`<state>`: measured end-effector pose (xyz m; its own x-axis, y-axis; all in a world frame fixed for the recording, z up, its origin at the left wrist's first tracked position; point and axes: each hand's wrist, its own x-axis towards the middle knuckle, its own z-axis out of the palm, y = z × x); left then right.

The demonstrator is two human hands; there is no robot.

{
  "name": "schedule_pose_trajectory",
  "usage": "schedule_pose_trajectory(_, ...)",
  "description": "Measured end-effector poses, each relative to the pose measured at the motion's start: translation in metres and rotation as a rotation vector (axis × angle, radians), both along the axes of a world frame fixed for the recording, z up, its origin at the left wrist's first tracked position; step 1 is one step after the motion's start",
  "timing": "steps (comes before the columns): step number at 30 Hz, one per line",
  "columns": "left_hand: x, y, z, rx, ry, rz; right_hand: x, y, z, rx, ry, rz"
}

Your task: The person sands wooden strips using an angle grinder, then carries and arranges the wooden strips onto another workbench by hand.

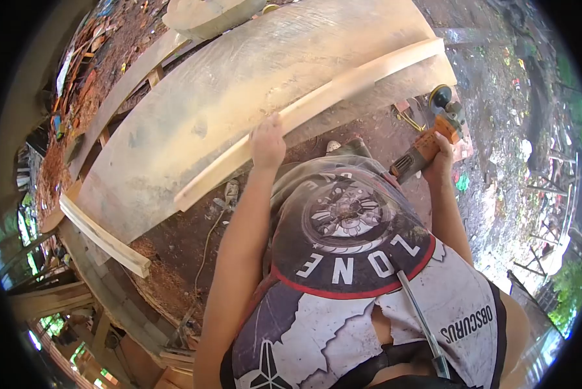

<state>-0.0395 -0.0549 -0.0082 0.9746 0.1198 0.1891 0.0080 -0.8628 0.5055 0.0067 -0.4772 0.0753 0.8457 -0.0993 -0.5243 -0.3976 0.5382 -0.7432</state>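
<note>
Shirt below; left hand grips strip, right hand likely grinder.

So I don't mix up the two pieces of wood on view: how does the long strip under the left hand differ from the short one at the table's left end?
The long strip is in the left hand's grip; the short strip is untouched.
The long strip slants up to the right in view, the short strip down to the right.
Both are pale wood.
</note>
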Motion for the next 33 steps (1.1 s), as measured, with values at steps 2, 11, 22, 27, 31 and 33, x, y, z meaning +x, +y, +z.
schedule_pose_trajectory(2, 0.011, -0.004, 0.014, 0.038, 0.014, 0.001, 0.006, 0.011, 0.002, -0.014, -0.010, -0.005)
schedule_pose_trajectory(11, 0.068, 0.040, 0.043, -0.116, 0.585, -0.006, 0.015, 0.021, 0.011, -0.093, -0.048, 0.174)
schedule_pose_trajectory(22, 0.041, 0.049, 0.014, 0.093, 0.171, 0.104, 0.014, 0.024, 0.015, -0.031, -0.028, 0.202)
schedule_pose_trajectory(27, -0.009, 0.097, 0.018, 0.256, 0.330, 0.154, 0.012, 0.025, -0.005, -0.023, -0.038, 0.148)
schedule_pose_trajectory(31, -0.046, 0.129, 0.024, 0.262, 0.351, 0.245, 0.005, 0.043, 0.007, -0.099, -0.038, 0.155)
schedule_pose_trajectory(33, -0.073, 0.157, 0.016, 0.304, 0.372, 0.344, 0.003, 0.055, 0.012, -0.131, -0.066, 0.213)
